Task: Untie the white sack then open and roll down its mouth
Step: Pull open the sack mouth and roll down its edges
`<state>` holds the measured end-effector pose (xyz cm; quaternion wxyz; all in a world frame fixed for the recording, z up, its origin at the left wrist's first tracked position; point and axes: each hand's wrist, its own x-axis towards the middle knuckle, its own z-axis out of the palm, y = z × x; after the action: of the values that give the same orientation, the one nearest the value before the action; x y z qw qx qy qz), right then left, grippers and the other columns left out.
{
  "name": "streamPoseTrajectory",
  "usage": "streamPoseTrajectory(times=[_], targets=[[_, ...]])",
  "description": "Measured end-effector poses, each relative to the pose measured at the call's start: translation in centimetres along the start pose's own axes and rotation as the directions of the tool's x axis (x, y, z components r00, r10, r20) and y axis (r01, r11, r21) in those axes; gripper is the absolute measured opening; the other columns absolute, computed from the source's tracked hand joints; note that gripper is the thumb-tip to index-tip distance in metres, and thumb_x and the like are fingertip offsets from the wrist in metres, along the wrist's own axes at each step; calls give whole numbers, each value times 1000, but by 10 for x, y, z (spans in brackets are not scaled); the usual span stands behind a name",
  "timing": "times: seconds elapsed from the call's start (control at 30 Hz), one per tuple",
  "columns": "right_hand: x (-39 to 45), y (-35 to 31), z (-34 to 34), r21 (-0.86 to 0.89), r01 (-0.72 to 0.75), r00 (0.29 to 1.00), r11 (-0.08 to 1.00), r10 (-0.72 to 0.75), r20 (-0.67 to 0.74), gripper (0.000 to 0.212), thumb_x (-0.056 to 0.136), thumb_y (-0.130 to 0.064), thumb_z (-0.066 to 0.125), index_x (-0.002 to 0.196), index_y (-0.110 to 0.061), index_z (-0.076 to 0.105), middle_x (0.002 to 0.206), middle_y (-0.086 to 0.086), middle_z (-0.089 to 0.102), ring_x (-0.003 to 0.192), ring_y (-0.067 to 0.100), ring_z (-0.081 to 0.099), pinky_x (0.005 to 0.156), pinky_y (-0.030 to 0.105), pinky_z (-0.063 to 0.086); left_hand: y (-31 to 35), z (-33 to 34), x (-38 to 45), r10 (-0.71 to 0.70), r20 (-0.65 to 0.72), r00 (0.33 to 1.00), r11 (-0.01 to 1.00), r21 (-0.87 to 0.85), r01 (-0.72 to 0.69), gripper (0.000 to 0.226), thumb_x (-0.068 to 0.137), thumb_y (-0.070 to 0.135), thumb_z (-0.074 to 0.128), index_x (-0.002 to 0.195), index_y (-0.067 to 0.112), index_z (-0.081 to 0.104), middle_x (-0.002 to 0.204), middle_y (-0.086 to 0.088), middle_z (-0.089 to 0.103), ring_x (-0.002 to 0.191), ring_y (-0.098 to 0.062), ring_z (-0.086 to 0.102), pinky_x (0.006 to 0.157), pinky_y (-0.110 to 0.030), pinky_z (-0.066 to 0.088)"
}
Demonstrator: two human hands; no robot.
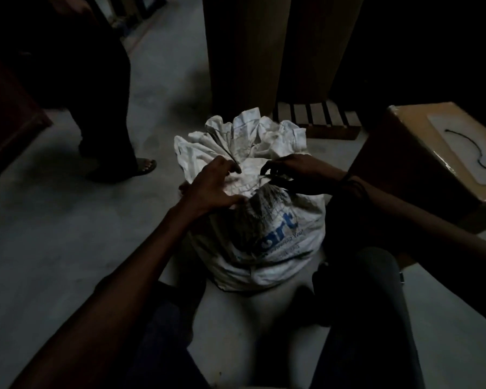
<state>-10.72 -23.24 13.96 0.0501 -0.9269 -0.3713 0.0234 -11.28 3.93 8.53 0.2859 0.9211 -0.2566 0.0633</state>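
A white sack (275, 242) with blue lettering stands on the grey floor between my knees. Its neck is bunched tight, and the loose top (244, 136) fans out behind the bunch. My left hand (211, 186) presses on the neck from the left, fingers curled around the gathered cloth. My right hand (295, 171) is on the right of the neck, its fingertips pinching a thin dark tie (267, 175) there. The light is dim and the knot itself is hard to make out.
A cardboard box (421, 164) with a dark cord (472, 151) on top stands close at the right. Another person's legs and sandalled foot (145, 165) are at the left. A tall brown panel (264, 51) and a slatted pallet (317, 122) stand behind the sack.
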Motion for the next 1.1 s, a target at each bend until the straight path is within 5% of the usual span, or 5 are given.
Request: streamPoseTrajectory(times=[0.27,0.47,0.77,0.97,1.1], targets=[[16,24,5,406,-107,992,907,72,100,51,83,-52,81,127,-32,65,112,-9,70,86,3,74,76,28,61,-24,39,39,53,10,999,986,157,-54,39,82,36,75,112,16,58,101,-7,69,97,-31,67,83,-42,43],[60,38,36,56,-43,998,997,40,48,90,76,-74,74,150,-29,48,147,-2,58,122,13,61,97,24,52,-33,43,42,205,-112,972,946,279,-167,44,69,9,76,105,22,54,96,-4,65,86,-31,66,62,-36,49],[64,32,107,-155,31,894,987,-97,-438,41,110,-27,42,90,-8,71,81,13,70,85,39,69,53,40,49,-54,32,38,-51,178,983,959,-267,98,47,70,38,89,106,20,64,100,6,70,86,-1,68,70,-21,55],[47,26,114,-210,32,827,977,-144,-544,27,106,-20,56,91,-7,74,88,12,74,109,36,69,98,45,50,-67,29,59,46,333,942,964,231,-128,90,50,80,71,126,33,58,131,6,57,121,-21,51,101,-40,36],[45,28,111,-105,-128,873,986,62,-485,31,97,-41,63,95,-10,70,85,8,71,65,33,69,54,38,51,-73,47,58,98,319,943,935,296,-197,64,81,67,60,137,40,46,124,11,66,116,-20,60,93,-42,35]])
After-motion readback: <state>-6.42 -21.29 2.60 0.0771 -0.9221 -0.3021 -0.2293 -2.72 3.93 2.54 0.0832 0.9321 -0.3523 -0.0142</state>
